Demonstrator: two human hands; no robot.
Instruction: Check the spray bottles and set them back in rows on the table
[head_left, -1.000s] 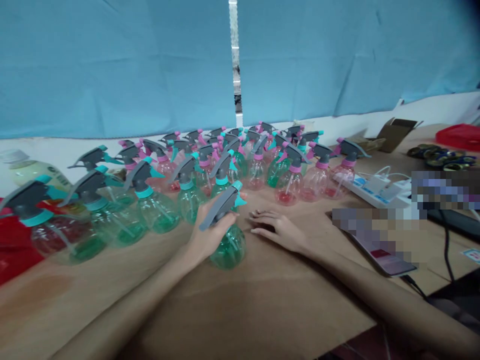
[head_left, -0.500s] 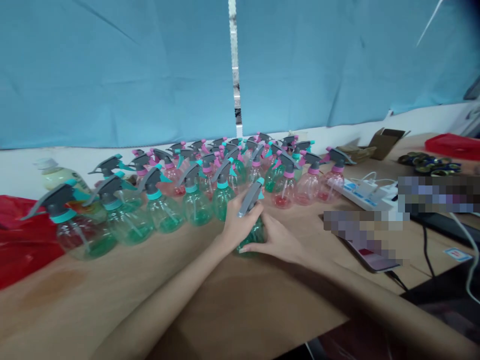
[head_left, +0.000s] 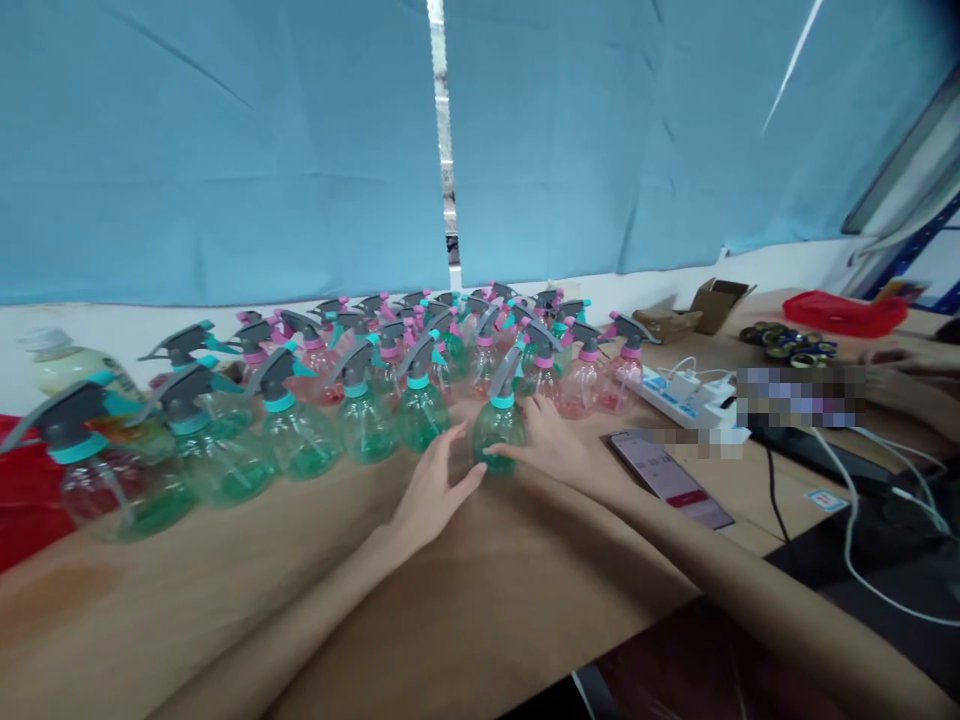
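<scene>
We see the right hand (head_left: 553, 447) gripping one round, see-through green bottle (head_left: 496, 427). Beside it, the left hand (head_left: 433, 492) is spread.

Counting six round, green-tinted plastic spray bottles (head_left: 495, 428) nearest, not those overlapping behind (head_left: 582, 388). Also one flat, pale-screened smartphone (head_left: 670, 478), right.

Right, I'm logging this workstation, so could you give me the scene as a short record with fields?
Left hand: open, to the left of the bottle
Right hand: at the bottle's right side, thumb across its front
Bottle state: upright, green, grey trigger head
Other bottles: green and pink, behind and to the left
Right of the hands: phone, power strip
Far right: another person's hand
</scene>
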